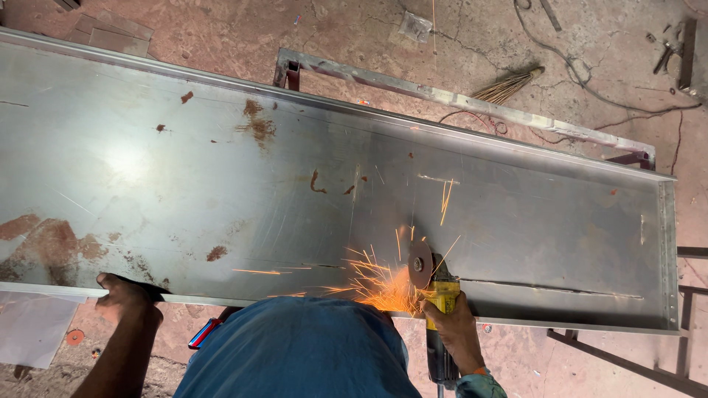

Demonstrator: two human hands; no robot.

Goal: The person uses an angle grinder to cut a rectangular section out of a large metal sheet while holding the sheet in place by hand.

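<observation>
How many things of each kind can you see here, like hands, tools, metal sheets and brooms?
Hands: 2, the left hand on the sheet's near edge and the right hand gripping the grinder
Angle grinder: 1, yellow, throwing sparks
Big metal sheet: 1
Metal frame on the floor: 1
Broom: 1
Total: 6

Head camera, close overhead, straight down on metal sheet (pixel 354 184)
</observation>
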